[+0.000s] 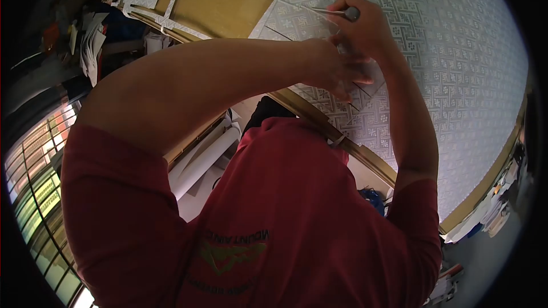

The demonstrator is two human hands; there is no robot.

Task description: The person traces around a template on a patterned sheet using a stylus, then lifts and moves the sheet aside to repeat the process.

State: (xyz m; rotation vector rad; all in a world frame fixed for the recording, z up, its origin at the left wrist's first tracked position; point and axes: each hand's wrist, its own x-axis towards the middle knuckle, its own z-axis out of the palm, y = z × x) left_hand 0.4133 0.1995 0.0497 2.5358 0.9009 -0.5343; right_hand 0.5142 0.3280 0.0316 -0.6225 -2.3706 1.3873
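Note:
My right hand (365,25) is closed around a slim tool (342,13) with a dark rounded end and a thin metal shaft that points left. Beneath it lies a large pale sheet with a raised lattice-and-flower pattern (456,80). My left hand (345,68) is blurred by motion just below the right one, its fingers apart over the sheet. Short dark lines (362,89) show on the sheet by the left fingertips. A long straight line runs across the sheet to the left of my hands, partly hidden by my left forearm.
Bare brown board (220,5) shows at the upper left beside white strips. The table's wooden edge (365,157) runs close to my body. White rolls (208,151) stand below it. Papers and clutter (94,45) fill the left side; more papers (485,217) lie beyond the right edge.

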